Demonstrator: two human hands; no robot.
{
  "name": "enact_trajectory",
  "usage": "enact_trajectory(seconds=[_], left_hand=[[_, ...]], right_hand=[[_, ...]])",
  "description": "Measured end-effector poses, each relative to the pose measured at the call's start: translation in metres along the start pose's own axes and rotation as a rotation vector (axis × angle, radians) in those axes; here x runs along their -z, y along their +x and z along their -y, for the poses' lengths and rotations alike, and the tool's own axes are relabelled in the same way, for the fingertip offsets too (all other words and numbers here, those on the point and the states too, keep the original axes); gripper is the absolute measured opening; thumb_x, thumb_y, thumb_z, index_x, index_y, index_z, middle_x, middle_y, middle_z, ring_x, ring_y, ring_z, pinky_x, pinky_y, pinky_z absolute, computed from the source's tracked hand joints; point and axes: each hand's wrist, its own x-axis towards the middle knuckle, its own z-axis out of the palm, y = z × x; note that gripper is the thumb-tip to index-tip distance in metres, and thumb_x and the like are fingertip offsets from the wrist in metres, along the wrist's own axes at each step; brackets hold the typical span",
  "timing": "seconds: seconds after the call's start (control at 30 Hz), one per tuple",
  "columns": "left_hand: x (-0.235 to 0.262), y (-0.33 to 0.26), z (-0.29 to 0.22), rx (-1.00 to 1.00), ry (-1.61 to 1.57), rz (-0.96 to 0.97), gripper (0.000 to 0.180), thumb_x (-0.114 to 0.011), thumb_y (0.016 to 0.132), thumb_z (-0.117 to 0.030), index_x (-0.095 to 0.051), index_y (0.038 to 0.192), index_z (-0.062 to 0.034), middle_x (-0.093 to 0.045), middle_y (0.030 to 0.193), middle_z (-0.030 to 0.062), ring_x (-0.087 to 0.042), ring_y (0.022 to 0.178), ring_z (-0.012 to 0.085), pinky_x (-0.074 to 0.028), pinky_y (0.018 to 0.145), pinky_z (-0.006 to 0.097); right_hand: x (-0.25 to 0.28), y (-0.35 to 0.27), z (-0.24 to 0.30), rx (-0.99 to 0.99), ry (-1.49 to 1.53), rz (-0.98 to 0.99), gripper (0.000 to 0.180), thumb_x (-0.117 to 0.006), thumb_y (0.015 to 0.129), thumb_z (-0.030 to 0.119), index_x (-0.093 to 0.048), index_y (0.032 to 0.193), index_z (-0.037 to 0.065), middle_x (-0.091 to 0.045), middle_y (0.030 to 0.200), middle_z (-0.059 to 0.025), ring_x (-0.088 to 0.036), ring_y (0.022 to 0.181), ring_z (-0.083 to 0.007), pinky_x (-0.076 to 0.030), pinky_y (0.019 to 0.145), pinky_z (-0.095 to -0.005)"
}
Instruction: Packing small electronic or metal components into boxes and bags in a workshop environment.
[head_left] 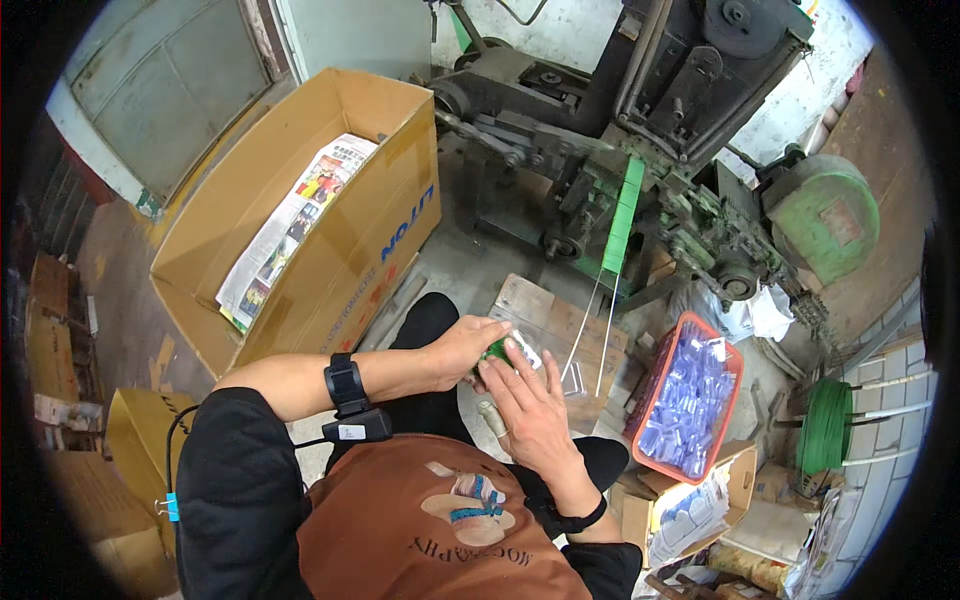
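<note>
In front of my lap, my left hand is closed round a small bundle of green pieces, mostly hidden by the fingers. A whitish, shiny piece shows just beyond the fingertips; I cannot make out what it is. My right hand has its fingers stretched out, their tips resting against the near right side of the bundle. One of its digits wears a pale wrapping. Farther off, a row of green pieces hangs on two thin rails sloping from the machine toward my hands.
A dark, greasy machine fills the back. On the left stands a big cardboard box with newspaper inside. To the right are a red basket of bluish clear plastic pieces, a smaller carton and a green wire coil.
</note>
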Motion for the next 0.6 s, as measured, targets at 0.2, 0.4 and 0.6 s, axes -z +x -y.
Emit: enact_trajectory(seconds=[0.2, 0.4, 0.6], left_hand=[[0.008, 0.002, -0.024, -0.060, 0.013, -0.014, 0.030, -0.042, 0.094, -0.031, -0.054, 0.092, -0.0028, -0.055, 0.071, 0.0045, -0.055, 0.053, 0.0122, -0.046, 0.037, 0.024], [0.034, 0.010, -0.043, -0.207, 0.027, 0.000, 0.030, -0.042, 0.094, -0.031, -0.053, 0.090, -0.0039, -0.054, 0.071, 0.0043, -0.054, 0.053, 0.0121, -0.045, 0.037, 0.025], [0.062, -0.009, -0.095, -0.292, 0.145, -0.080, 0.033, -0.044, 0.093, -0.033, -0.052, 0.088, -0.0012, -0.058, 0.069, 0.0084, -0.058, 0.049, 0.0158, -0.042, 0.030, 0.024]], right_hand=[[-0.004, 0.025, 0.009, -0.041, -0.006, -0.102, 0.046, -0.058, 0.079, 0.018, -0.048, 0.121, 0.002, -0.045, 0.130, -0.0131, -0.035, 0.128, -0.0252, -0.019, 0.102, -0.0542], [0.004, 0.056, 0.018, -0.021, -0.025, -0.095, 0.052, -0.058, 0.080, 0.020, -0.044, 0.127, 0.004, -0.042, 0.133, -0.0112, -0.033, 0.129, -0.0268, -0.015, 0.103, -0.0555], [0.021, 0.087, 0.021, -0.021, 0.102, -0.286, 0.044, -0.060, 0.078, 0.013, -0.050, 0.119, 0.000, -0.046, 0.128, -0.0161, -0.040, 0.123, -0.0326, -0.023, 0.102, -0.0507]])
